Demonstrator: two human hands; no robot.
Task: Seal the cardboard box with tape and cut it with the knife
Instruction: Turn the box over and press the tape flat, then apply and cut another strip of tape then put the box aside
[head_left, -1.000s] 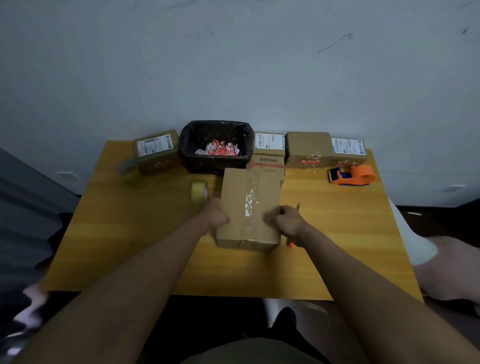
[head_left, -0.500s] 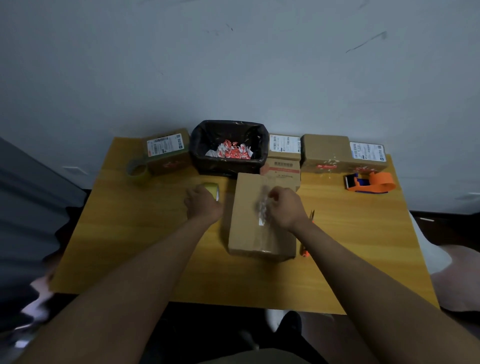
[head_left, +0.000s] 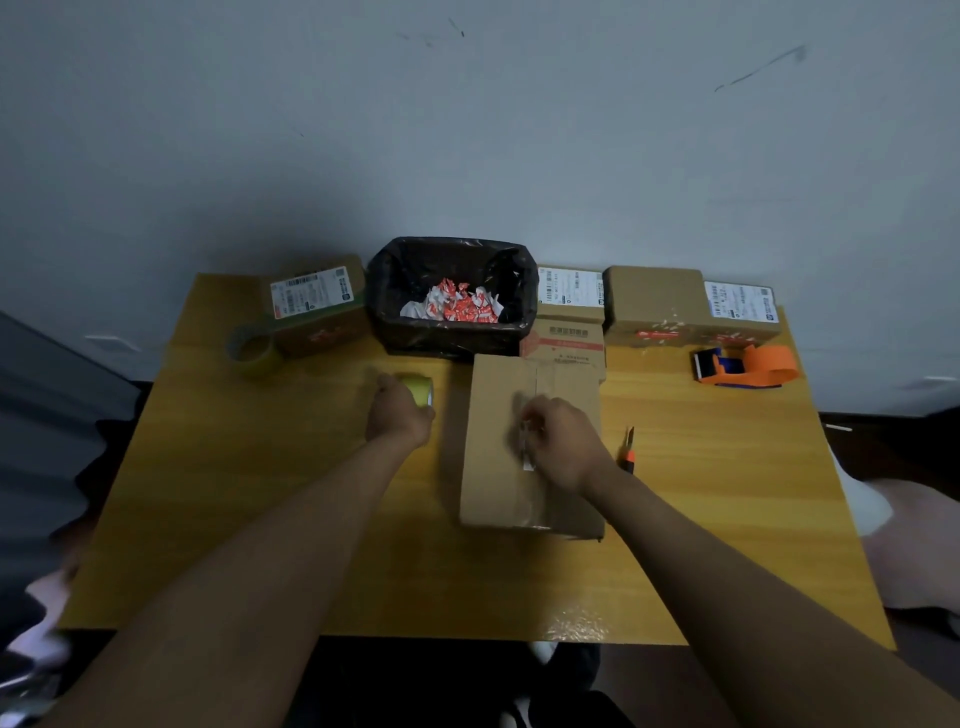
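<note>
A yellow wooden tabletop stands against a grey wall. Nearest, the cardboard box lies at centre; the right hand rests curled on its top seam, seemingly pinching a scrap of tape. The knife lies just right of the box. The left hand closes around the yellow tape roll. Best to find the free end before lifting, then lay tape straight along the seam.
</note>
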